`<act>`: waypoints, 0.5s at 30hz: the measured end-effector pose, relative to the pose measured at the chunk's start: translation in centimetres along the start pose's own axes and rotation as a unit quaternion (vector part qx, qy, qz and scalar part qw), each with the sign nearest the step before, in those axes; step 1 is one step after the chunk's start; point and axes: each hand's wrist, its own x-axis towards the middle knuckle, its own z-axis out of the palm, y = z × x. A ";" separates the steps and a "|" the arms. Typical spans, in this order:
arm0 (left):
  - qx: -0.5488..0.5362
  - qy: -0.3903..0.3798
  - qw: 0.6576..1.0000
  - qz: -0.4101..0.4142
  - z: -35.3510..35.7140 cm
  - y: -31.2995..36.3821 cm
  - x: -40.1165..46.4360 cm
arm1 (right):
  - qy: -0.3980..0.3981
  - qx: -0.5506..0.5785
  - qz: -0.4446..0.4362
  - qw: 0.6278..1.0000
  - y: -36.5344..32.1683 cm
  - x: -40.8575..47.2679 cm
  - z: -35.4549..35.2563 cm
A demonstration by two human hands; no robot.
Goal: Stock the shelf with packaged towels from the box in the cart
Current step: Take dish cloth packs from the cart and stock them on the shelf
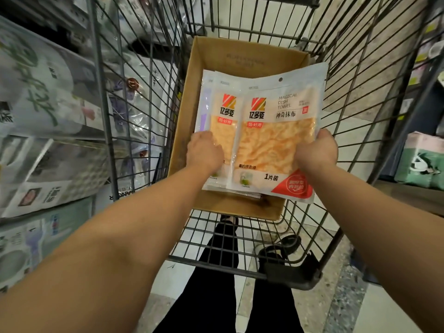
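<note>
I see big grey wire shopping cart (144, 68). Shelves with white and green paper packs (43, 97) at my left side. Open brown cardboard box (189, 97) sits inside cart. Stack of flat see-through packs with orange dish towels (223, 131) lies in box. My right hand (317, 152) grips right edge of top orange towel pack (276, 140), fingers curled round it, pack tilted above stack. My left hand (204, 150) rests on stack; can't tell if it grips.

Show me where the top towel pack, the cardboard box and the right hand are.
top towel pack (276, 140), head view, orange towel window.
cardboard box (237, 58), head view, far inside wall.
right hand (317, 152), head view, back of hand.
</note>
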 end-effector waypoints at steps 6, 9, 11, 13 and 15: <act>-0.217 -0.023 0.968 -0.123 -1.7 1.0 1.3 | -0.020 0.001 0.008 1.000 0.1 -0.3 -0.3; -0.288 -0.056 0.945 -0.144 -2.7 0.9 1.5 | -0.061 0.014 0.018 0.998 -0.4 -0.7 -0.9; -0.305 -0.093 0.935 -0.157 -3.8 1.2 1.1 | -0.099 0.034 0.040 0.994 -1.0 -0.9 -1.6; -0.322 -0.136 0.919 -0.180 -5.2 1.5 0.6 | -0.127 0.043 0.077 0.988 -1.7 -1.3 -2.5; -0.325 -0.168 0.910 -0.195 -6.6 1.7 0.0 | -0.142 0.063 0.106 0.982 -2.6 -2.0 -3.7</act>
